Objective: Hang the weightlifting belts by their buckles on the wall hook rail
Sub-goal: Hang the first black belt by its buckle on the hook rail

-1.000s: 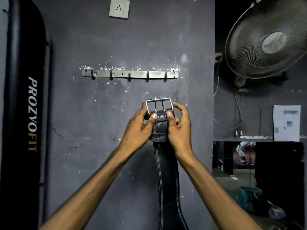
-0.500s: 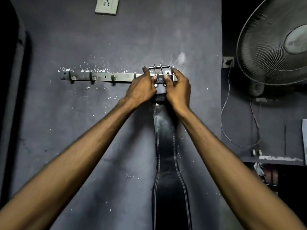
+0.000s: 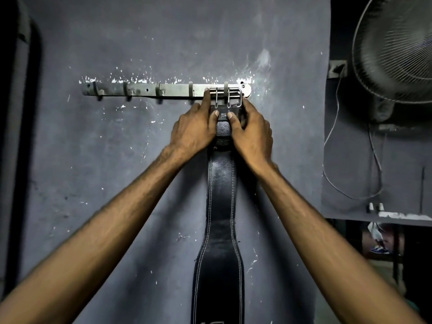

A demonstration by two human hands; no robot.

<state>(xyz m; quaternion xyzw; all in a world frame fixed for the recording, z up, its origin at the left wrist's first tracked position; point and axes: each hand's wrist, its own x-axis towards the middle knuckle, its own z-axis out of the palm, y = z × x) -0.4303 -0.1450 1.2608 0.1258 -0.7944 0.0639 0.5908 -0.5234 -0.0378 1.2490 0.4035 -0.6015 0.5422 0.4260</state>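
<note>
One belt (image 3: 219,206) hung at the rail's (image 3: 145,90) right end, its buckle (image 3: 225,97) over the last hook; left hand (image 3: 194,129) and right hand (image 3: 251,134) both gripped it, four hooks bare.

Both hands, left hand (image 3: 194,129) and right hand (image 3: 252,132), gripping belt (image 3: 221,206), buckle (image 3: 228,97) over rightmost hook on rail (image 3: 145,90)

The weightlifting belt (image 3: 221,195) is showing glossy black leather with pale stitching. Its buckle (image 3: 228,97) is gleaming as polished metal. The hook rail (image 3: 145,90) is looking dull, worn metal against the matt, paint-flecked grey wall (image 3: 93,160).
</note>
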